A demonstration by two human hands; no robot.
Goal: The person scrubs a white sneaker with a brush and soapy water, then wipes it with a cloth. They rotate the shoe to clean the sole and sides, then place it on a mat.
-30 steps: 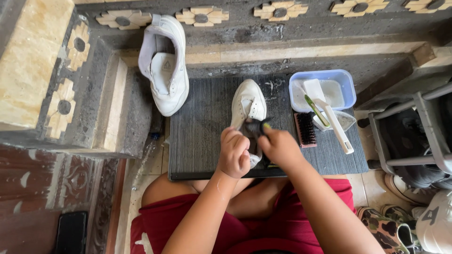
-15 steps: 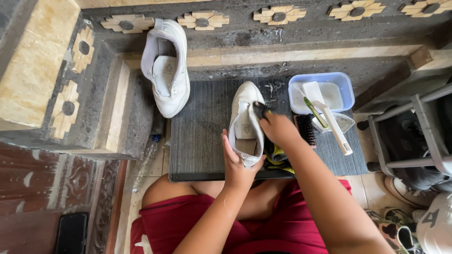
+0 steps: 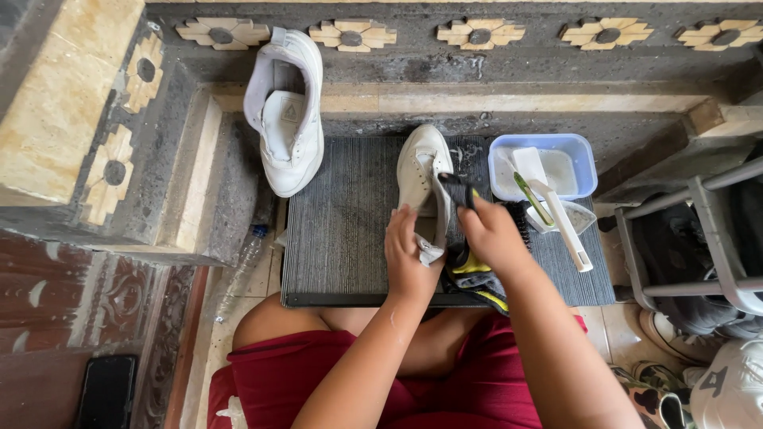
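A white sneaker (image 3: 419, 171) lies on a dark ribbed mat (image 3: 342, 230), toe pointing away from me. My left hand (image 3: 409, 254) grips its heel end. My right hand (image 3: 491, 234) presses a dark grey cloth with yellow trim (image 3: 475, 274) against the shoe's right side near the opening. A second white sneaker (image 3: 288, 111) leans upright against the stone step at the back left, away from both hands.
A blue plastic tub (image 3: 580, 155) with cloudy water holds brushes, and a white brush handle (image 3: 568, 226) sticks out toward me. A dark metal shoe rack (image 3: 699, 238) stands at the right. A clear bottle (image 3: 238, 266) lies left of the mat. A black phone (image 3: 105, 389) is bottom left.
The shoe has been turned so its opening faces up. My left hand slid down to the heel, and my right hand moved the cloth from the shoe's top to its right side.
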